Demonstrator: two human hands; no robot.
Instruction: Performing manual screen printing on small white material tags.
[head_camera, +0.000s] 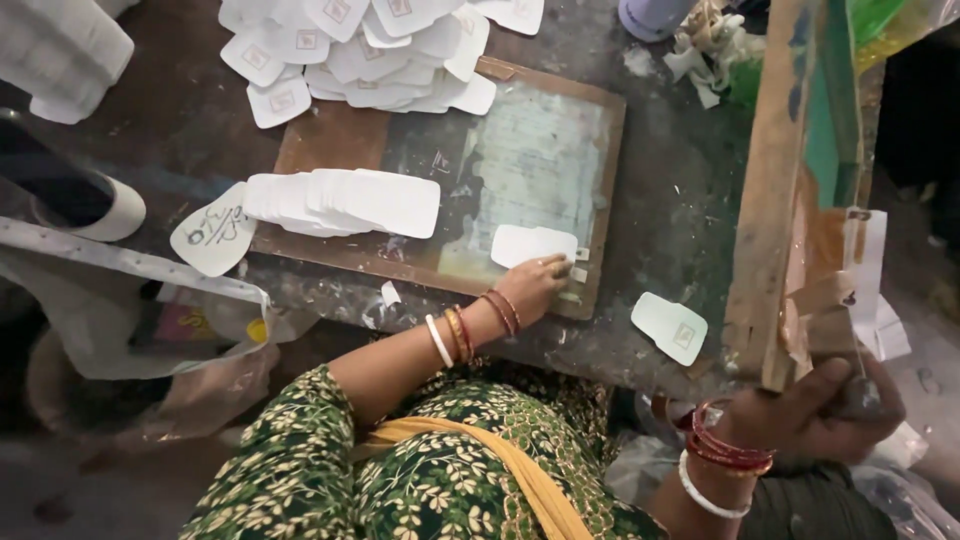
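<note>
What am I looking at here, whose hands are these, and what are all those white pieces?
One picture, from a camera worn on a person's head, looking down at their own bare hands. The left hand presses a blank white rounded card onto a flat wooden-framed board. The right hand grips the edge of a raised wooden frame. On the board lies a fanned row of blank white cards; a heap of printed white cards lies beyond, and one printed card on the dark table.
</note>
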